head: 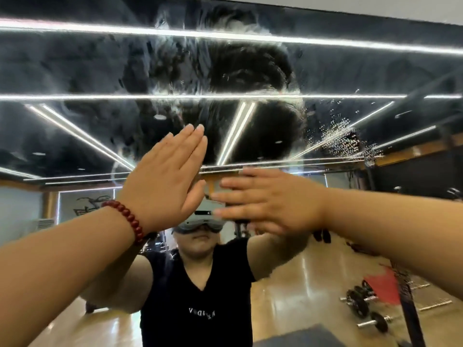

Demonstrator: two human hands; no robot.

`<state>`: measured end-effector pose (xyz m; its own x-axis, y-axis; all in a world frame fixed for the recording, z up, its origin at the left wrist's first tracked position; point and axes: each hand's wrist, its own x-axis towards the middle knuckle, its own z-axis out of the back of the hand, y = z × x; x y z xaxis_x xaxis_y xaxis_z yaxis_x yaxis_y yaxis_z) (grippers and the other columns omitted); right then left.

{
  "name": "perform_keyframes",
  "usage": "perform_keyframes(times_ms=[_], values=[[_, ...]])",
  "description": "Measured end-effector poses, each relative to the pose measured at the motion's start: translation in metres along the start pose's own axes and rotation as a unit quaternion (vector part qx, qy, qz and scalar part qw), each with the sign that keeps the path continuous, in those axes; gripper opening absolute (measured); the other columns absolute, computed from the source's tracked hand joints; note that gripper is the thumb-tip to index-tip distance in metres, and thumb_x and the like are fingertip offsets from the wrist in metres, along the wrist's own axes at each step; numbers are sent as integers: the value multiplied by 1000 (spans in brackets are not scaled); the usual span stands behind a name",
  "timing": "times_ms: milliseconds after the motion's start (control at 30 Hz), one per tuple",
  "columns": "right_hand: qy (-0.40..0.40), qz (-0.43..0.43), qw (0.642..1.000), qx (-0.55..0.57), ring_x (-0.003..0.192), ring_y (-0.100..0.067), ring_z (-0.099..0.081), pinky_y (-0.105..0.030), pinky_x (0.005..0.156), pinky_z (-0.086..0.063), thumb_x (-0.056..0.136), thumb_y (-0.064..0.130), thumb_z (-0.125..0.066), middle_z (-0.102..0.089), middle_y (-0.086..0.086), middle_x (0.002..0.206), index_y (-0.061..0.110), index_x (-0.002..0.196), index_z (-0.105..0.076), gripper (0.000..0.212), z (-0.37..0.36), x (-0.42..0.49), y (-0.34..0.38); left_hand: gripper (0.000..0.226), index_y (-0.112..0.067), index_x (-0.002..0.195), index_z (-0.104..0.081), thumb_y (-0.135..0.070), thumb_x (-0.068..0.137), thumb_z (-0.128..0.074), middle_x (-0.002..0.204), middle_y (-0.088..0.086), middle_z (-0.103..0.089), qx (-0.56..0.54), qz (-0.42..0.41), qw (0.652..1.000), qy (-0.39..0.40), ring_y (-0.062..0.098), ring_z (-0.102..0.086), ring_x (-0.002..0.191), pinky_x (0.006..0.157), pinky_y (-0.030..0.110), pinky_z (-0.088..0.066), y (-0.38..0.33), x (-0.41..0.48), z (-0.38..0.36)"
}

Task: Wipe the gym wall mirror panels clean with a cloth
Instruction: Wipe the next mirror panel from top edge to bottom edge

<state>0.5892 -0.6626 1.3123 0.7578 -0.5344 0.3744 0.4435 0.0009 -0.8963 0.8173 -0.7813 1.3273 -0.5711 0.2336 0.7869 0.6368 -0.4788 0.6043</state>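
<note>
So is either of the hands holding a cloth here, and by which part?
Nothing is held. The left hand and the right hand are both flat with straight fingers before the mirror; no cloth shows.

left wrist: dark red bead bracelet [129, 219] | arms: bare | reflection: black sleeveless top [198, 291]

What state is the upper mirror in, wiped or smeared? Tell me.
Smeared. The mirror shows swirled wet streaks up top and droplets at right; no cloth shows, and both the left hand and right hand are flat and open.
</note>
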Motion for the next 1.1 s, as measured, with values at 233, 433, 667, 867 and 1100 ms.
perform_keyframes(times_ms=[233,433,667,867,1100], values=[[-67,-333,940,21,152,-25,-12,-48,120,-10,98,47,-21,-18,-1,164,22,157,-23,64,10,14,-34,73,4,150,-31,-44,94,-34,159,20,-24,10,-60,998,10,31,-22,148,119,44,-15,-18,-35,-5],[-41,-54,998,18,151,-20,-19,-46,121,-18,105,38,-36,-27,4,162,27,154,-32,51,-24,-37,60,74,3,150,-30,-45,94,-36,159,19,-23,12,-59,998,5,30,-20,148,122,40,-9,-26,-42,-7],[-55,-241,968,38,150,-25,-20,-47,119,-14,101,42,-27,-26,-1,162,23,154,-32,57,-5,-33,4,75,6,148,-34,-44,92,-37,158,22,-27,4,-55,998,2,34,-25,147,122,45,-13,-55,-45,-6],[-89,-178,980,20,149,-28,-24,-51,119,-20,99,37,-42,-31,-6,160,21,152,-37,56,-31,-51,69,71,5,149,-33,-39,93,-39,158,22,-26,-25,-54,998,-7,35,-24,148,119,51,-23,-72,-45,-16],[-44,-95,995,9,149,-25,-25,-48,120,-19,103,33,-39,-31,-4,160,22,153,-35,51,-32,-72,66,68,7,148,-32,-35,95,-36,157,24,-26,-9,-54,998,4,38,-24,147,120,52,-20,-76,-46,-17]])
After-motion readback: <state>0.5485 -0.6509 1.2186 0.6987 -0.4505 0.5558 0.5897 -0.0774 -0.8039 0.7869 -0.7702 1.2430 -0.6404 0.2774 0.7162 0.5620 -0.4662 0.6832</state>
